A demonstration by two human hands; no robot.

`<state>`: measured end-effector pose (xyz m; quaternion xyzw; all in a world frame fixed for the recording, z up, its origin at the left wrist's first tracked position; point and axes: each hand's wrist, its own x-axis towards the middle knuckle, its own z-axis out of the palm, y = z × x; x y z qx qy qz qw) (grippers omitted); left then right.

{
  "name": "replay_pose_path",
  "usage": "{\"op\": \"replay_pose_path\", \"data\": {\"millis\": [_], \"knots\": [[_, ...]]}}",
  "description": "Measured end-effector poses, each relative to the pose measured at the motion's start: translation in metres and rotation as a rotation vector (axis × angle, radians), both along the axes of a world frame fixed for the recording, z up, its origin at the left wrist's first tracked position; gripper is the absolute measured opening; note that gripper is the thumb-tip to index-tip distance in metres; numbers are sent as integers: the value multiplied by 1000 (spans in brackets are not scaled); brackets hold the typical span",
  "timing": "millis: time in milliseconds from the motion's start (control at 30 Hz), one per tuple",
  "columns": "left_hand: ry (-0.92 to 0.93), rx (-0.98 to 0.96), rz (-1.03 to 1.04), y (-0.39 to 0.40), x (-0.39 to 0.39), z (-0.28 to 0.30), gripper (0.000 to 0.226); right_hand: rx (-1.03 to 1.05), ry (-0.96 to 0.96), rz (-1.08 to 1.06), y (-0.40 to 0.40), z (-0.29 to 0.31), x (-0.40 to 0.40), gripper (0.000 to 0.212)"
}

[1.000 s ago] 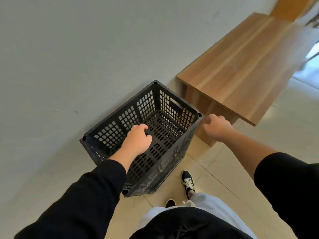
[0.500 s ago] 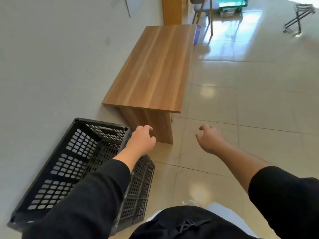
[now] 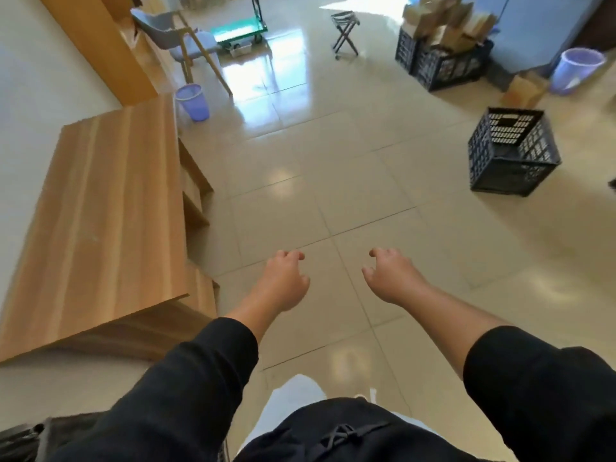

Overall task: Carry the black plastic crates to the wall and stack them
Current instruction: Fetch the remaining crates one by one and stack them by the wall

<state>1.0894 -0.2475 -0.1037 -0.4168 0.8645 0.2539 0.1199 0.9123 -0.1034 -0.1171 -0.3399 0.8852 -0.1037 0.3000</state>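
My left hand (image 3: 284,281) and my right hand (image 3: 391,276) hang in front of me over the tiled floor, fingers loosely curled and apart, holding nothing. A black plastic crate (image 3: 511,151) stands on the floor far to the right, well beyond my right hand. More black crates (image 3: 440,63) filled with cardboard boxes sit at the back right. Only a dark corner of the crate I put down by the wall (image 3: 20,441) shows at the bottom left, mostly hidden by my left sleeve.
A low wooden bench (image 3: 100,208) runs along the white wall on the left. Behind it are a purple bin (image 3: 193,101), a chair (image 3: 180,38) and a green cart (image 3: 240,31). A folding stool (image 3: 345,31), a cardboard box (image 3: 523,90) and another purple bin (image 3: 578,70) stand farther back.
Both hands let go of the crate at the wall. The view swung right, away from the wall, toward the open floor and the other crates.
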Motion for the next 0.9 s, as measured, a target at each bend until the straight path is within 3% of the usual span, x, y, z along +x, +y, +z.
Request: {"op": "replay_pose_path", "data": {"millis": [600,900], "knots": [[-66,53,-493,-150,-387,-31,53,109,-43,-718,-29,-19,-296,52],[-94,41,-697,-166,-585,-43,53,104,-43,-908,-20,-40,-453,51]]}}
